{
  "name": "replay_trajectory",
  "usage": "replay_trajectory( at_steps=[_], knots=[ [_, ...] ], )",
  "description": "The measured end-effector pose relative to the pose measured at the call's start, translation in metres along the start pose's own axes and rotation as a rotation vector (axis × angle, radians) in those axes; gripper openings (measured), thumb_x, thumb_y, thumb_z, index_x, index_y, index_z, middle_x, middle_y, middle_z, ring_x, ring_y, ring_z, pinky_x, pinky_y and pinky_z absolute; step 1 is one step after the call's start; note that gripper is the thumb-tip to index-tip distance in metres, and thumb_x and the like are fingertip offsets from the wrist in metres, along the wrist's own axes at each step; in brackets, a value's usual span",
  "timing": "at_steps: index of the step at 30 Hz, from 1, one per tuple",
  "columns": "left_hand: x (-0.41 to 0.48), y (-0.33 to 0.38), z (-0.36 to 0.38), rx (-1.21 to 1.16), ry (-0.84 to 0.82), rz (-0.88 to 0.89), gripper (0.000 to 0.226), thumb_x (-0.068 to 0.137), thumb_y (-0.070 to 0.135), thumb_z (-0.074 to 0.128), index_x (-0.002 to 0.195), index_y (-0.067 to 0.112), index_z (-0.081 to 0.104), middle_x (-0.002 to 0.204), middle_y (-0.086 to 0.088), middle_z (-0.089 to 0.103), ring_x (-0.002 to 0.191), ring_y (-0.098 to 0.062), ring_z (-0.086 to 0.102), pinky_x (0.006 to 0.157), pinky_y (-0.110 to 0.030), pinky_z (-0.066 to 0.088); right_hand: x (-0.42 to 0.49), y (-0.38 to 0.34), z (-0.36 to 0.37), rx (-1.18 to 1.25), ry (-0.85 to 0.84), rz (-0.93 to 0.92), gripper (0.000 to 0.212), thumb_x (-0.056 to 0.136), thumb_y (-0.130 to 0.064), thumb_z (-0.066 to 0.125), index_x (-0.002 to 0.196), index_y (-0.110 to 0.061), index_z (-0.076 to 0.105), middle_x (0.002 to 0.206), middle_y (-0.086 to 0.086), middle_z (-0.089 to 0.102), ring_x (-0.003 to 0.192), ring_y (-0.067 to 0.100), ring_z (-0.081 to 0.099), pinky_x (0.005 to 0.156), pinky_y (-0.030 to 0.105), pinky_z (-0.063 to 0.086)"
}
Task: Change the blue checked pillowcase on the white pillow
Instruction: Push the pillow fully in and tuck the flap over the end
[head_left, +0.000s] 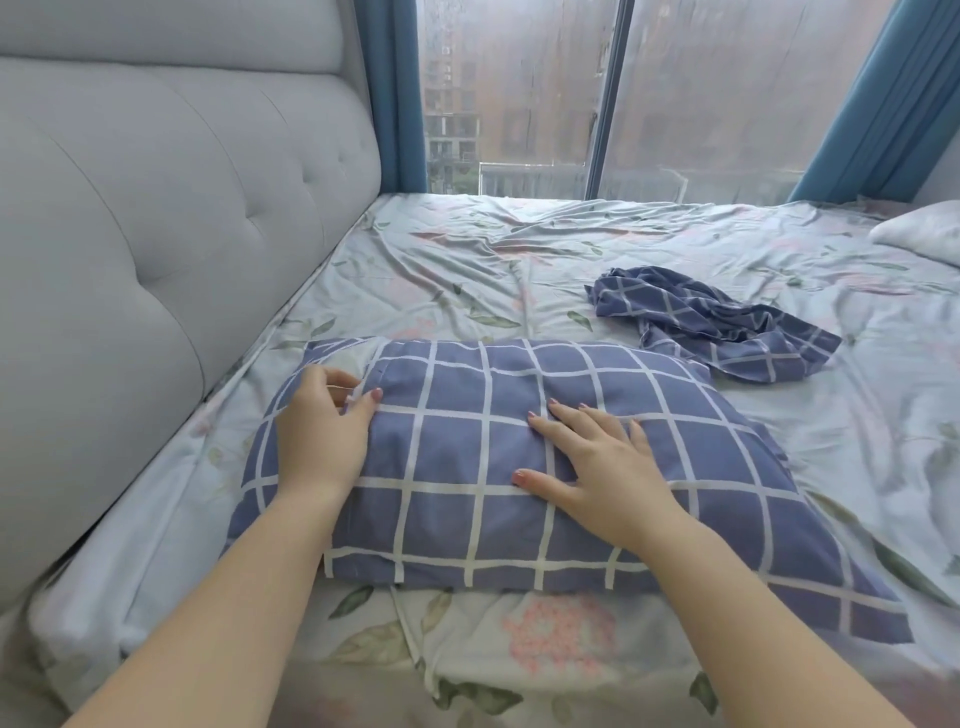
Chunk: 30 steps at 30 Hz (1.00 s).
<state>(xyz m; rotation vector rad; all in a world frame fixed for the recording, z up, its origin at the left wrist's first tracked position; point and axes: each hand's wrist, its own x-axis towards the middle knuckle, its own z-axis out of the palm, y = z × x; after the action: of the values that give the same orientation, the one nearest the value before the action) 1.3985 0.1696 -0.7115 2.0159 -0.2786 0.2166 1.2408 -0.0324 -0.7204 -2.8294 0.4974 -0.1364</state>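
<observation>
1. two hands on one filled case: blue checked pillowcase (519, 467) lying lengthwise on the bed (467, 270), open end turned toward the grey headboard (156, 234).
2. left hand (324, 431) at that open end, fingers curled onto the hem and thumb laid on top, pinching the fabric, likely to work the mouth of the case.
3. right hand (597, 467) spread flat with straight fingers, pressed on the middle of the case, probably to pin the filling and let only cloth give under the left-hand pull.
4. pale sliver at the mouth, seemingly the white pillow (354, 365) inside; otherwise wholly covered.
5. second checked case (711, 322) crumpled on the bed beyond the right hand, apart from the filled one yet near enough to grab; impossible to tell whether fresh or already stripped off.
6. another pale pillow (924, 234) at the far right edge of the bed, without checked cloth.
7. judged stage: either tucking in the last of the opening or starting to peel it back; not decidable from here.
</observation>
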Motion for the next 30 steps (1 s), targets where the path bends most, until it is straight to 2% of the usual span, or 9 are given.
replay_trajectory(
  at_steps=[4, 6, 10, 13, 16, 19, 22, 27, 30],
  knots=[
    [-0.003, -0.003, 0.001, 0.461, -0.07, 0.081, 0.042, 0.085, 0.051, 0.068, 0.101, 0.014, 0.058, 0.106, -0.005, 0.057, 0.101, -0.029, 0.055, 0.074, -0.035, 0.042, 0.002, 0.005, 0.001, 0.012, -0.061, 0.037, 0.074, 0.085, -0.078, 0.031, 0.151, -0.048, 0.017, 0.163, -0.018, 0.01, 0.151, 0.012, 0.002, 0.122, 0.046, -0.003],
    [-0.005, -0.003, 0.003, 0.59, -0.229, 0.014, 0.043, 0.091, 0.058, 0.056, 0.09, 0.015, 0.055, 0.097, -0.003, 0.058, 0.093, -0.027, 0.055, 0.069, -0.034, 0.041, 0.0, 0.004, 0.002, 0.0, -0.042, 0.029, 0.075, 0.084, -0.078, 0.031, 0.152, -0.047, 0.018, 0.163, -0.017, 0.012, 0.15, 0.012, 0.003, 0.121, 0.048, -0.003],
    [-0.003, -0.013, 0.011, 0.653, -0.486, -0.048, 0.034, 0.104, 0.037, 0.038, 0.091, 0.013, 0.059, 0.102, -0.01, 0.064, 0.091, -0.028, 0.055, 0.076, -0.034, 0.044, -0.003, -0.003, 0.008, -0.061, 0.017, -0.009, 0.093, 0.069, -0.089, 0.012, 0.151, -0.047, 0.018, 0.162, -0.012, 0.016, 0.15, 0.017, 0.006, 0.12, 0.055, 0.0],
    [-0.001, -0.023, 0.024, 0.574, -0.596, -0.03, 0.03, 0.104, 0.028, 0.034, 0.101, 0.012, 0.06, 0.116, -0.012, 0.065, 0.104, -0.032, 0.056, 0.09, -0.036, 0.046, 0.001, -0.003, 0.01, -0.066, 0.036, -0.047, 0.105, 0.058, -0.094, 0.0, 0.151, -0.047, 0.019, 0.161, -0.014, 0.018, 0.151, 0.019, 0.007, 0.119, 0.059, 0.003],
    [-0.006, -0.027, 0.038, 0.438, -0.705, -0.073, 0.037, 0.103, 0.035, 0.032, 0.135, 0.025, 0.049, 0.141, -0.004, 0.054, 0.124, -0.031, 0.05, 0.105, -0.04, 0.039, 0.007, -0.002, 0.012, -0.067, 0.05, -0.063, 0.108, 0.058, -0.095, -0.009, 0.15, -0.047, 0.021, 0.161, -0.017, 0.018, 0.151, 0.017, 0.007, 0.118, 0.061, 0.003],
    [-0.009, -0.024, 0.047, 0.308, -0.646, -0.1, 0.044, 0.102, 0.035, 0.033, 0.146, 0.033, 0.033, 0.149, -0.001, 0.046, 0.13, -0.033, 0.045, 0.104, -0.039, 0.036, 0.006, -0.008, 0.01, -0.066, 0.041, -0.075, 0.098, 0.067, -0.088, -0.001, 0.151, -0.044, 0.022, 0.161, -0.02, 0.017, 0.151, 0.016, 0.006, 0.119, 0.06, 0.002],
    [-0.012, -0.016, 0.054, 0.341, -0.602, -0.022, 0.046, 0.102, 0.026, 0.032, 0.148, 0.026, 0.029, 0.151, -0.007, 0.042, 0.131, -0.036, 0.044, 0.109, -0.043, 0.035, 0.002, -0.013, 0.009, -0.065, 0.017, -0.1, 0.094, 0.069, -0.082, 0.002, 0.152, -0.043, 0.021, 0.16, -0.022, 0.015, 0.151, 0.013, 0.003, 0.119, 0.059, 0.001],
    [-0.009, -0.003, 0.048, 0.776, -0.636, 0.115, 0.018, 0.097, 0.016, 0.033, 0.108, 0.011, 0.046, 0.126, -0.017, 0.058, 0.112, -0.039, 0.054, 0.09, -0.04, 0.043, 0.003, -0.004, 0.01, -0.061, -0.058, -0.074, 0.081, 0.08, -0.081, 0.011, 0.152, -0.045, 0.017, 0.161, -0.024, 0.01, 0.151, 0.011, 0.002, 0.121, 0.053, -0.001],
    [-0.014, 0.002, 0.035, 1.126, -0.738, 0.115, 0.028, 0.098, 0.02, 0.036, 0.113, 0.012, 0.059, 0.121, -0.011, 0.061, 0.108, -0.031, 0.058, 0.08, -0.035, 0.043, 0.007, 0.003, 0.01, -0.065, -0.108, -0.02, 0.069, 0.09, -0.073, 0.019, 0.153, -0.046, 0.014, 0.162, -0.022, 0.006, 0.151, 0.011, -0.001, 0.121, 0.048, -0.003]
  ],
)
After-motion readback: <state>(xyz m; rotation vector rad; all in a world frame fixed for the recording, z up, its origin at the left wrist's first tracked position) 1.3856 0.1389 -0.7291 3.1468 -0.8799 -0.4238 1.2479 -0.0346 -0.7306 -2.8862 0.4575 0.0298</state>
